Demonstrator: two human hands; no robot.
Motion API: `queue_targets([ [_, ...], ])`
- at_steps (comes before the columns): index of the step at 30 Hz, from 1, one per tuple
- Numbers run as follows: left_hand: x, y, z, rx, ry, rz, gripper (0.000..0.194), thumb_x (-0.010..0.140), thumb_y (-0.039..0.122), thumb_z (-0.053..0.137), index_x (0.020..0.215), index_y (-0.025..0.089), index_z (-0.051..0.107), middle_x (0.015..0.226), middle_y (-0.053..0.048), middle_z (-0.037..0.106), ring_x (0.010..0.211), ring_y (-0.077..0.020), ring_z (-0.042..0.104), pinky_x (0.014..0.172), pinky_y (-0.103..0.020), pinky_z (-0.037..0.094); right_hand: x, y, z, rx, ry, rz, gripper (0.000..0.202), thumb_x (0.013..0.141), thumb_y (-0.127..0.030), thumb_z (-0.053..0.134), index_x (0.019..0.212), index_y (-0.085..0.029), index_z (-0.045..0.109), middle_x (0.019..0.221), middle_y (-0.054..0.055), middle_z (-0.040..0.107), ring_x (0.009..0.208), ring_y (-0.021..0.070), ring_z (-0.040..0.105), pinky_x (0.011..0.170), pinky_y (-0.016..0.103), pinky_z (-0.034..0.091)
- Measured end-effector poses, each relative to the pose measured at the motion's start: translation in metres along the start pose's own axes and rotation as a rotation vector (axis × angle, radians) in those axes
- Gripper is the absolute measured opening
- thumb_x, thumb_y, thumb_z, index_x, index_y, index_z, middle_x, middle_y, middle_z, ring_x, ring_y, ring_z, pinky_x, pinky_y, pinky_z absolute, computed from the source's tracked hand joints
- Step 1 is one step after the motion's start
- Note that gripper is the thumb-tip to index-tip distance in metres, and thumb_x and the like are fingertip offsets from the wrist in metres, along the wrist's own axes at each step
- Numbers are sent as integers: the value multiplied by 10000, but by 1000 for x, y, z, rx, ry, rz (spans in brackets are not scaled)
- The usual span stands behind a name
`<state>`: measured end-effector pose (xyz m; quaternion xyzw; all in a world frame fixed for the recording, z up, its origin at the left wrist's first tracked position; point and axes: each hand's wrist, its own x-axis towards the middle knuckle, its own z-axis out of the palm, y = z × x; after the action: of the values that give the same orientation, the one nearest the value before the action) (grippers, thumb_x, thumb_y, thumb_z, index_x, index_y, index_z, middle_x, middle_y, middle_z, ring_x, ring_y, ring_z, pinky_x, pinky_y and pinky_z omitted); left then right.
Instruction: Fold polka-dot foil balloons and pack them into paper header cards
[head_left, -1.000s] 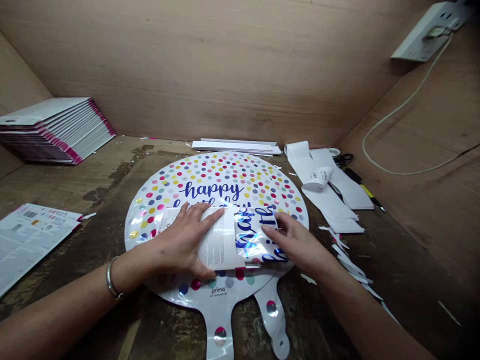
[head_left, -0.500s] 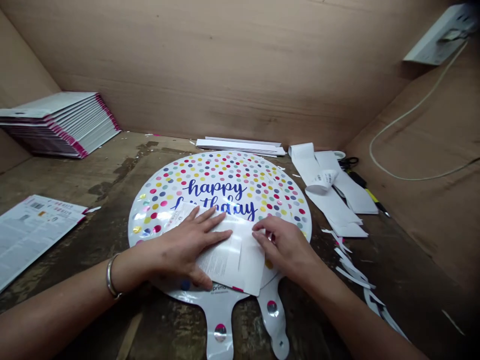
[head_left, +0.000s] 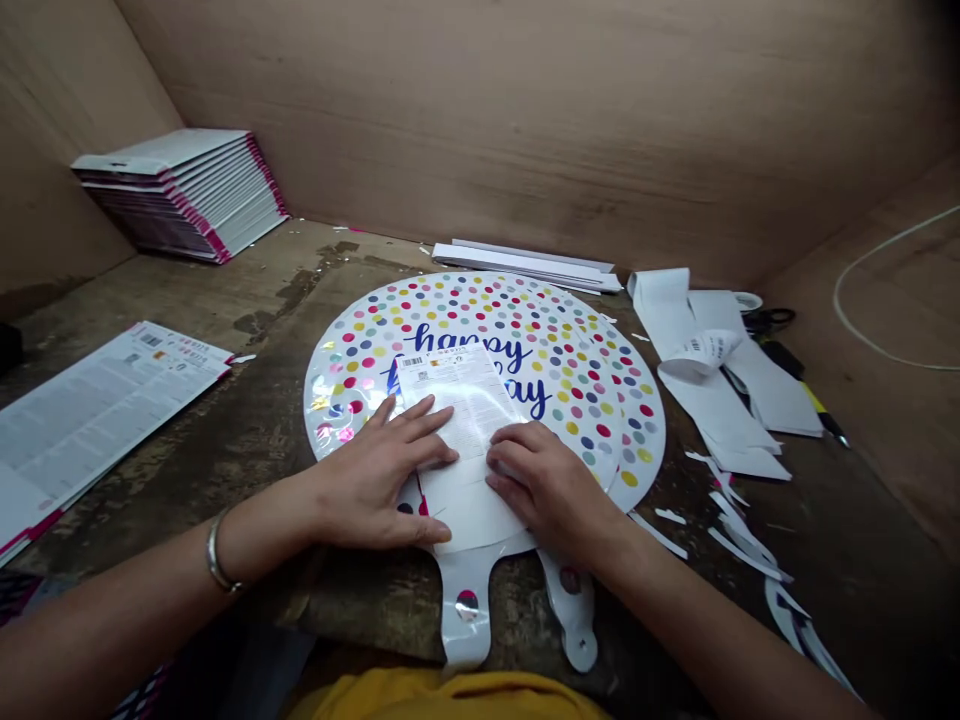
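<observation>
A white printed card (head_left: 465, 400) with a barcode at its top lies across a round, dotted "happy birthday" piece (head_left: 480, 310) with a handle-like tab, flat on the table. The card's near part is a plain white flap (head_left: 472, 510). My left hand (head_left: 379, 475) rests on the card's left side, fingers spread and thumb near the flap's lower edge. At the right edge, my right hand (head_left: 551, 490) has its fingers curled together against the card; its fingertips are partly hidden. A second dotted piece (head_left: 637, 440) shows from beneath on the right, its tab under my right wrist.
A stack of magenta-edged white packs (head_left: 187, 195) stands at the back left. Printed sheets (head_left: 112, 420) lie left. White strips (head_left: 525, 265) lie along the back wall. At right are curled paper (head_left: 675, 340), scissors (head_left: 772, 318), a yellow-black cutter (head_left: 814, 405) and paper scraps (head_left: 742, 530).
The card has turned, so its plain flap now faces me and its barcode end points away. Both hands stay on it. The whole view has shifted, showing yellow clothing at the bottom.
</observation>
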<state>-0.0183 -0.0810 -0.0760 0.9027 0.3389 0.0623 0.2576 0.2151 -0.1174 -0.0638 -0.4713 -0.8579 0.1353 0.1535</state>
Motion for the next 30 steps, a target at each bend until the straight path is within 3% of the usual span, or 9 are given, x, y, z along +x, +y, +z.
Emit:
queue_targets([
  [2,1,-1,5,-1,67,-27,492,737,516,646,1138,245,561,1473,-84,326,1381,-341,182,1083,-622,52,5,2,5,85,-27,-17,79,843,-149,531,848,-181,603,950,75,605,904,196,528,800,341,448],
  [5,2,-6,11,3,138,-46,403,809,412,603,1177,261,541,1427,-61,410,1357,-294,274,1088,-592,119,6,-4,8,107,-85,7,121,857,-136,495,797,-174,593,862,66,598,835,184,538,746,318,458],
  [9,0,-12,16,23,180,-80,352,863,327,546,1205,242,559,1350,-55,510,1303,-250,384,1092,-536,191,12,-10,8,105,-52,65,119,864,-152,492,785,-175,578,816,44,568,733,151,534,660,272,447],
  [15,-2,-10,22,17,219,-50,366,878,316,504,1229,225,558,1357,-62,499,1314,-257,367,1092,-523,226,24,-3,23,156,-58,47,155,860,-156,505,974,-209,597,939,34,560,815,141,558,737,265,464],
  [22,2,-3,19,62,178,-91,336,874,295,505,1183,190,586,1332,-75,524,1294,-268,397,1080,-532,256,25,-5,28,103,-88,-6,214,898,-186,447,1033,-216,611,992,58,574,834,148,583,730,269,475],
  [30,3,-4,15,68,150,-90,332,878,303,514,1187,202,582,1335,-73,522,1287,-269,406,1066,-540,260,23,-2,24,130,-170,-72,148,893,-161,442,895,-191,587,998,51,552,810,128,571,704,242,466],
])
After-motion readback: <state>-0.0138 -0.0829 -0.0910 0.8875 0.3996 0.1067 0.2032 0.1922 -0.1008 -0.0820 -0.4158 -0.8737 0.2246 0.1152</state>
